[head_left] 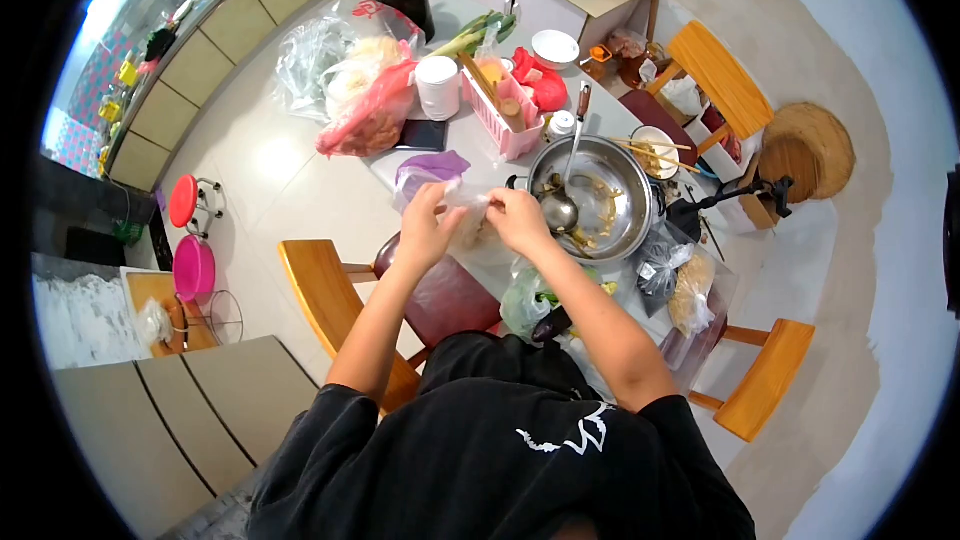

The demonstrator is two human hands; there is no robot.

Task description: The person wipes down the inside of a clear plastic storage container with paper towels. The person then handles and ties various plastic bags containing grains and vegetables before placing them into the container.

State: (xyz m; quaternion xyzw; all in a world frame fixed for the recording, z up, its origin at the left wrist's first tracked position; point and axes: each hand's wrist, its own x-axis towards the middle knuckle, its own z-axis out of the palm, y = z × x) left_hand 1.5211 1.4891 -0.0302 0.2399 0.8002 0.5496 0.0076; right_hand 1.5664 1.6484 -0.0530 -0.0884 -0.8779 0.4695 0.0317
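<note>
Both hands are raised over the near left part of the table, a short way apart. My left hand has its fingers closed on a clear plastic bag. Opposite it, my right hand pinches the other side of the same bag. What the bag holds is hard to make out. A purple bag lies just beyond my left hand. To the right of my right hand stands a steel pot with a ladle and food remains in it.
Beyond the hands are a pink basket, a white paper roll and a red bag. A bowl with chopsticks sits right of the pot. Nearer lie an eggplant and bagged food. Wooden chairs flank the table.
</note>
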